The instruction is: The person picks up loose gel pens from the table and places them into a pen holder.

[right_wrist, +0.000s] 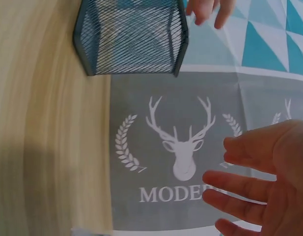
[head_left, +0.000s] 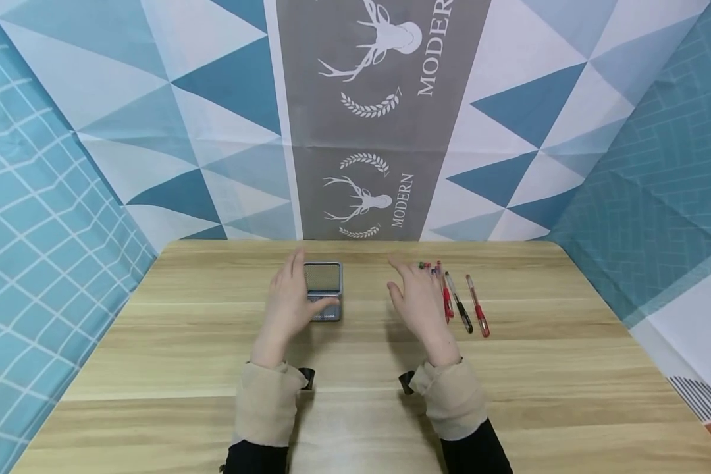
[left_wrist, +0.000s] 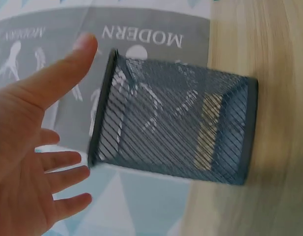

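Observation:
A dark mesh pen holder (head_left: 327,312) stands upright on the wooden table. My left hand (head_left: 288,296) is at its left side, thumb reaching across the near face. In the left wrist view, the thumb and fingers of the left hand (left_wrist: 28,147) are spread apart beside the mesh pen holder (left_wrist: 166,118). To the right, my right hand (head_left: 417,299) hovers with loosely extended fingers beside several pens, partly covering some of them. A black pen (head_left: 459,303) and a red pen (head_left: 478,307) lie to its right. The right wrist view shows nothing in the right hand (right_wrist: 259,189).
The wooden table (head_left: 172,368) ends at a patterned cloth backdrop (head_left: 361,145) with deer heads and lettering. Blue gridded cloth (head_left: 47,197) hangs on the left, and a teal cloth (head_left: 658,164) on the right. Dark straps with small devices sit at both wrists.

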`<state>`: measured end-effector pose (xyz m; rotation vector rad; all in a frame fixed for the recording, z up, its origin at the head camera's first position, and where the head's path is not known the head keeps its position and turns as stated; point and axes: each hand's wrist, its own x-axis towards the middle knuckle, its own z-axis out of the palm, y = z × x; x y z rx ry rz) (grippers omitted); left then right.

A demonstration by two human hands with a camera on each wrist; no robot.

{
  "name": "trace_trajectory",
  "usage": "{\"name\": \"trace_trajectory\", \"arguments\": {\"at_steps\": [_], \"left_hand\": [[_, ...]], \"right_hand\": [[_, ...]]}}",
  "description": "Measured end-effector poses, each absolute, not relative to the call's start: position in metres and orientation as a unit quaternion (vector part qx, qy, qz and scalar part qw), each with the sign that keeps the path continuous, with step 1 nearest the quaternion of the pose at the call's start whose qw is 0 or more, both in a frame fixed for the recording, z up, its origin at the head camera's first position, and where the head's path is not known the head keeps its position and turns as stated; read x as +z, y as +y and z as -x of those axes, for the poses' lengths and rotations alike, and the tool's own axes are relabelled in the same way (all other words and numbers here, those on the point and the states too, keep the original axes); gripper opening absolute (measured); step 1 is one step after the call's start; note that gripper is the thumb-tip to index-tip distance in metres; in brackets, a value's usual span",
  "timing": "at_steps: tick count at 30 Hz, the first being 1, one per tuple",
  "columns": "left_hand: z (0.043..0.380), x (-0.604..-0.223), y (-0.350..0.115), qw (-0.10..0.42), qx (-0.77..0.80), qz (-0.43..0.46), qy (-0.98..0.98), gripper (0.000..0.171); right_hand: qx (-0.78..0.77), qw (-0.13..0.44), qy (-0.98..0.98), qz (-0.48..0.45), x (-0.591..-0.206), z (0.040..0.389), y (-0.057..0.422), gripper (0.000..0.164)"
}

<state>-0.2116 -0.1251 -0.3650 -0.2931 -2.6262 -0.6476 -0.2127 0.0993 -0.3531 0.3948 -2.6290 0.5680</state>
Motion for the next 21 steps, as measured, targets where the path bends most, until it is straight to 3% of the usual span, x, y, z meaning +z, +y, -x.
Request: {"name": "trace_trajectory", "arguments": {"at_steps": [10, 21], "left_hand": [[0.216, -0.379, -0.136, 0.119, -0.252, 0.064, -0.958, 0.123], [0.222, -0.395, -0.139, 0.142, -0.328, 0.053, -0.932, 0.125]], "right_hand": [[0.263, 0.139, -0.950, -0.095, -0.374, 0.227, 0.109, 0.052], [0.234, 0.094, -0.967, -0.042, -0.390, 0.234, 0.117, 0.035]]}}
